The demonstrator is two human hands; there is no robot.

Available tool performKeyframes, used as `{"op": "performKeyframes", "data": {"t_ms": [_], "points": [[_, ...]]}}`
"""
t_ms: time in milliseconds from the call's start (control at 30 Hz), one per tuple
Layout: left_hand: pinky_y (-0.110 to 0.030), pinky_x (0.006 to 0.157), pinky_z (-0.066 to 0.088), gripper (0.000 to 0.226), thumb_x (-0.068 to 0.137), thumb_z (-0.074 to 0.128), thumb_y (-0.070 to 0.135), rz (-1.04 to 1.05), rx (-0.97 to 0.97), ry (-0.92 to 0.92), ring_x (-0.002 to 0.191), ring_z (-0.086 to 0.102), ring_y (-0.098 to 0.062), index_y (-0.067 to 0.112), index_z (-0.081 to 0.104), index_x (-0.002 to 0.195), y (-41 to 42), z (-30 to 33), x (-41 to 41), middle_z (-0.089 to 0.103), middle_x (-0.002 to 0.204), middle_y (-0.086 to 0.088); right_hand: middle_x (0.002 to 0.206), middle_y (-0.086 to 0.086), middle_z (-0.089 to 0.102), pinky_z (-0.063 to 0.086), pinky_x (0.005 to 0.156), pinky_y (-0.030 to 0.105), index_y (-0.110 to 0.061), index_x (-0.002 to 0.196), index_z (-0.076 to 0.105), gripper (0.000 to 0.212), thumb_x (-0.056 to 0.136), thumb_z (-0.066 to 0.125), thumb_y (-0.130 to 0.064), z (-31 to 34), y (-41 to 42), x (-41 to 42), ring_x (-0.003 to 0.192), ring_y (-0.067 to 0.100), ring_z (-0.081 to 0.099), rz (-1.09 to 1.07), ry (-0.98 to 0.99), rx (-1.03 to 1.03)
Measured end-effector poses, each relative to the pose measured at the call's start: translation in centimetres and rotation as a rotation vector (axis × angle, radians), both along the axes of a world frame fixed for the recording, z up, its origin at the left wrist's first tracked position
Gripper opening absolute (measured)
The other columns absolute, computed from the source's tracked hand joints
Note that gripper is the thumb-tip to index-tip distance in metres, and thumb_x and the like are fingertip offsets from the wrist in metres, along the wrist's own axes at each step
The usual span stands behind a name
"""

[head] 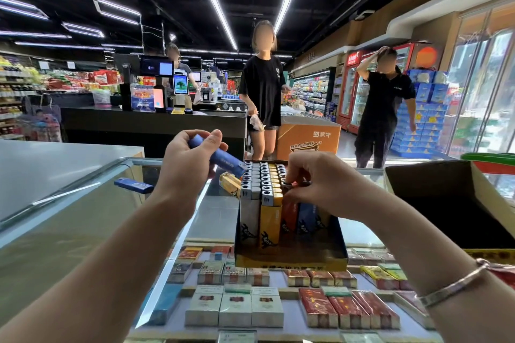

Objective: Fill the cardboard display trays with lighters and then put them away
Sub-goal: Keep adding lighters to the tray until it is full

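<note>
we find the cardboard display tray (291,255) standing on the glass desk (83,220), with rows of upright lighters (262,189) packed along its left and centre, metal caps up. to the tray's left, the left hand (185,164) grips a blue lighter (216,157) slanted toward the tray's left edge, fingers curled round the body. over the tray's right side the right hand (315,184) curls down among the lighters; it appears to pinch one, though what its fingertips hold is partly hidden.

we judge each lighter light, stiff and smooth-sided, so somewhat slippery; best taken across the flat body below the cap. the tray is thin card and, in our judgement, likely to flex when loaded, so it should be lifted from beneath its base.

well left of the tray a second blue lighter (133,185) lies flat on the desk; just behind the tray's left corner sits a yellow packet (230,184). right of the tray stands an open brown carton (451,203). beneath the glass, cigarette packs (237,306) lie in rows. beyond the tray are a checkout counter (153,122) and three people in a lit shop.
</note>
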State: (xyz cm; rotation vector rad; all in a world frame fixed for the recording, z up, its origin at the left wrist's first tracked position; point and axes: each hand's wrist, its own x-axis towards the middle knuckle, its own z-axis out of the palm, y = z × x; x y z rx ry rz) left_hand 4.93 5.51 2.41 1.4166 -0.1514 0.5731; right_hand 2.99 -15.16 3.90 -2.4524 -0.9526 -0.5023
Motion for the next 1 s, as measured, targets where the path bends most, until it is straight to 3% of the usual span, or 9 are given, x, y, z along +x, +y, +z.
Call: {"op": "performKeyframes", "data": {"t_ms": [100,333,433,533,667,767,833,1000], "points": [[-0.015,0.047,0.047,0.008,0.088,0.060,0.021,-0.013,-0.038,0.015,0.069,0.061,-0.010,0.018,0.053,0.084,0.0,0.0,0.0,0.067,0.088,-0.007,0.078,-0.014,0.054,0.042,0.066,0.009,-0.014,0.078,0.061,0.016,0.075,0.073,-0.004,0.1,-0.5,0.1,0.074,-0.009,0.050,0.015,0.086,0.023],[-0.017,0.053,0.050,0.006,0.086,0.061,0.012,-0.098,-0.086,0.032,0.071,0.064,-0.013,0.016,0.057,0.085,-0.1,0.2,-0.3,0.066,0.099,-0.014,0.081,-0.018,0.052,0.037,0.069,0.008,-0.026,0.073,0.058,0.023,0.076,0.074,-0.010,0.2,-0.6,0.3,0.081,-0.010,0.046,0.021,0.091,0.038],[-0.019,0.055,0.052,0.008,0.085,0.060,0.007,-0.200,-0.081,0.003,0.068,0.067,-0.012,0.015,0.060,0.084,-0.3,0.5,-0.8,0.068,0.094,-0.009,0.078,-0.018,0.052,0.035,0.068,0.002,-0.031,0.068,0.056,0.024,0.078,0.072,-0.016,0.2,-0.6,0.2,0.080,-0.014,0.046,0.023,0.081,0.069],[-0.020,0.057,0.052,0.014,0.082,0.060,0.002,-0.321,-0.043,-0.043,0.068,0.068,-0.012,0.015,0.062,0.081,-0.7,0.8,-1.3,0.071,0.082,-0.001,0.073,-0.019,0.054,0.038,0.066,0.007,-0.032,0.067,0.056,0.022,0.081,0.069,-0.020,-0.1,-0.5,0.2,0.076,-0.012,0.048,-0.006,0.023,0.127],[-0.021,0.063,0.054,0.013,0.066,0.066,0.010,-0.413,0.005,-0.077,0.072,0.069,-0.018,0.021,0.068,0.074,-1.1,0.8,-1.6,0.072,0.081,0.000,0.068,-0.014,0.062,0.046,0.064,0.010,-0.030,0.073,0.063,0.017,0.080,0.069,-0.015,0.3,-0.3,0.2,0.065,-0.005,0.055,0.035,-0.032,0.382],[-0.022,0.067,0.055,0.019,0.063,0.067,0.012,-0.448,0.040,-0.114,0.075,0.069,-0.019,0.018,0.067,0.081,-1.3,0.7,-1.8,0.072,0.087,-0.005,0.071,-0.005,0.068,0.054,0.072,0.022,-0.027,0.078,0.066,0.010,0.070,0.071,-0.024,0.6,-0.3,-0.1,0.071,0.009,0.064,0.100,0.066,0.621],[-0.024,0.070,0.056,0.023,0.062,0.068,0.013,-0.450,0.082,-0.137,0.077,0.068,-0.020,0.017,0.064,0.085,-1.5,0.7,-1.9,0.072,0.088,-0.005,0.076,-0.002,0.072,0.056,0.076,0.025,-0.025,0.083,0.066,0.020,0.064,0.071,-0.028,0.5,0.0,-0.2,0.076,0.015,0.068,0.148,0.149,0.692],[-0.021,0.069,0.053,0.031,0.057,0.073,0.022,-0.412,0.209,-0.188,0.082,0.068,-0.018,0.021,0.062,0.086,-2.0,0.6,-2.2,0.071,0.083,0.000,0.071,-0.006,0.072,0.055,0.067,0.018,-0.018,0.082,0.066,0.022,0.061,0.070,-0.019,0.7,0.5,-0.5,0.065,0.008,0.066,0.212,0.193,0.812]]}}
